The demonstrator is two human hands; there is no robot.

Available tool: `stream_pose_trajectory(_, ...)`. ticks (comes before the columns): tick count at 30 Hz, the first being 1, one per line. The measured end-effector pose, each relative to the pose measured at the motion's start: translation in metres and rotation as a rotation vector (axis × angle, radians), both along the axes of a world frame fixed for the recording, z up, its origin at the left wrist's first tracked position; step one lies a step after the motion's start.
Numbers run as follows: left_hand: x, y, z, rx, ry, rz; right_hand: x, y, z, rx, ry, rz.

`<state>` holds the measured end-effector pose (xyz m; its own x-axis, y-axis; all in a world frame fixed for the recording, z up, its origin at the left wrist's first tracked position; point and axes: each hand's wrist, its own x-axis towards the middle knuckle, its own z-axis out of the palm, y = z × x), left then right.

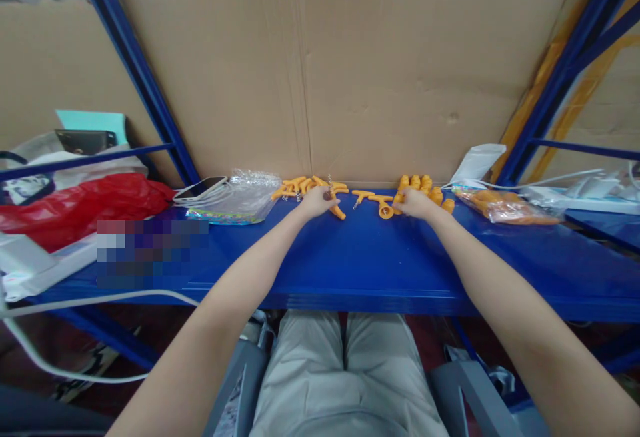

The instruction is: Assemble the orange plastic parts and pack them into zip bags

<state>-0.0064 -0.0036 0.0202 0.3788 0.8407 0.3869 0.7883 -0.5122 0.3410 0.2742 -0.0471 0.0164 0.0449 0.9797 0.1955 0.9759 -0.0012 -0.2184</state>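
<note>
Both my arms reach forward over a blue shelf (360, 263). My left hand (316, 201) is closed on an orange T-shaped plastic piece with a small metal screw (334, 205), beside a pile of similar orange pieces (300, 185). My right hand (415, 203) rests with curled fingers against a row of orange cap-like pieces (423, 185); what it grips is hidden. Between my hands lie two more orange T-pieces (363, 195) and an orange ring-shaped piece (385, 210).
A clear plastic bag (240, 200) and a phone (200, 188) lie left of the pile, with a red bag (75, 207) further left. A bag of orange parts (505, 207) and white cables (575, 187) sit at right. Cardboard (380, 77) backs the shelf.
</note>
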Motion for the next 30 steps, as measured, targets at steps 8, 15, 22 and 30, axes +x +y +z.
stream_pose_trajectory(8, 0.004, -0.010, -0.013, -0.097, -0.016, 0.025, 0.002, 0.005, -0.007, -0.062, -0.037, 0.054)
stream_pose_trajectory(15, 0.011, -0.006, -0.021, 0.030, 0.089, -0.018, 0.000, 0.005, -0.007, -0.034, -0.037, 0.084)
stream_pose_trajectory(22, 0.008, -0.012, -0.017, 0.180, 0.068, -0.132, -0.012, -0.004, 0.001, 0.113, -0.033, -0.008)
stream_pose_trajectory(30, 0.006, -0.019, -0.012, 0.219, 0.119, -0.177, -0.019, -0.003, 0.002, 0.244, -0.032, 0.260)
